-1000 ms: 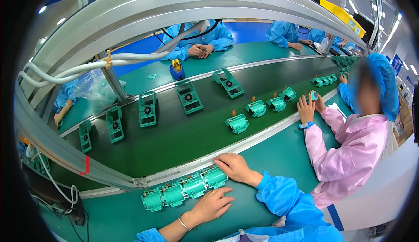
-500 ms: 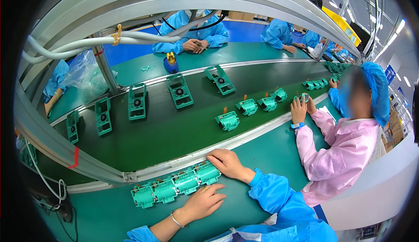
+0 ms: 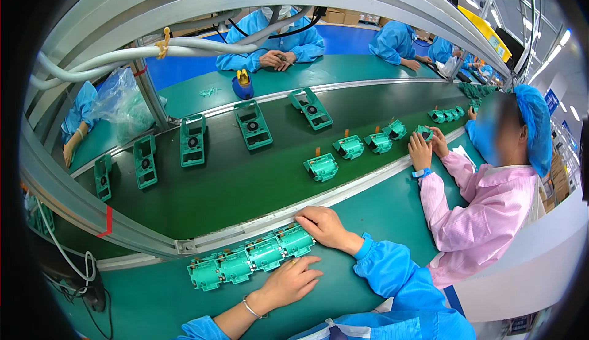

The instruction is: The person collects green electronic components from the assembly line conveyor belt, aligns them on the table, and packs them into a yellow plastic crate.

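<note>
A row of several green plastic housings (image 3: 265, 254) lies end to end on the green bench, close against the conveyor's metal edge. My right hand (image 3: 325, 224) rests at the right end of this row, its fingers stretched over the top corner of the last housing (image 3: 296, 240) and not wrapped round it. My left hand (image 3: 288, 282) lies on the bench just below the row, palm down with loosely extended fingers; its fingertips are near the lower edge of the right-hand housings. Small copper-coloured parts show along the housings' upper edges.
A green conveyor belt (image 3: 245, 186) carries open green frames (image 3: 252, 125) with round black parts, and green housings (image 3: 348, 147) with orange tabs. At right, a person in pink (image 3: 485, 217) handles a housing. People in blue sit across the belt. A metal post (image 3: 98, 217) stands left.
The whole view has shifted slightly. Both of my hands stay in nearly the same place by the row. The person in pink still holds a housing, now tilted differently.
</note>
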Demonstrator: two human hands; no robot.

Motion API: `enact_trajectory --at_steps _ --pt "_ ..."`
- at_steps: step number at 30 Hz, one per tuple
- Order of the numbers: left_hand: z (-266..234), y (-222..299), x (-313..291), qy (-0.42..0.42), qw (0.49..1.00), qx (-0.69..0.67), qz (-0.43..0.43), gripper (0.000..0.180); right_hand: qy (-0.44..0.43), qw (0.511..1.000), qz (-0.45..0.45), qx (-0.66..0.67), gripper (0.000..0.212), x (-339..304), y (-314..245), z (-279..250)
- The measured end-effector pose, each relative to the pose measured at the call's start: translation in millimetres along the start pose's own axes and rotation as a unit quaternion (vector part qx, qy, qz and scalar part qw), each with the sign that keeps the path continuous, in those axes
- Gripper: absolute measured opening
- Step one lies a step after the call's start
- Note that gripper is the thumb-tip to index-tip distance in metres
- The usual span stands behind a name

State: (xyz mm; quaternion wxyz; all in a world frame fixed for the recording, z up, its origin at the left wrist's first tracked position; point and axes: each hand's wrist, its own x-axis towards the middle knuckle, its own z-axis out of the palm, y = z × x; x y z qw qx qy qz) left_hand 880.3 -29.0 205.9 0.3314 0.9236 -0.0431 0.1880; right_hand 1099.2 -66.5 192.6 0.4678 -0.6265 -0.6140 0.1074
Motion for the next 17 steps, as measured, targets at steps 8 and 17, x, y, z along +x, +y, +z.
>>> enact_trajectory --at_steps 8,17 --pt "-7 -6 -7 0.005 1.0 0.0 0.0 0.02 -0.01 1.0 -0.002 -0.008 0.02 6 -4 8" --pt "-11 -9 -10 -0.005 1.0 -0.004 0.0 0.019 -0.01 1.0 -0.001 -0.005 0.02 9 -6 13"
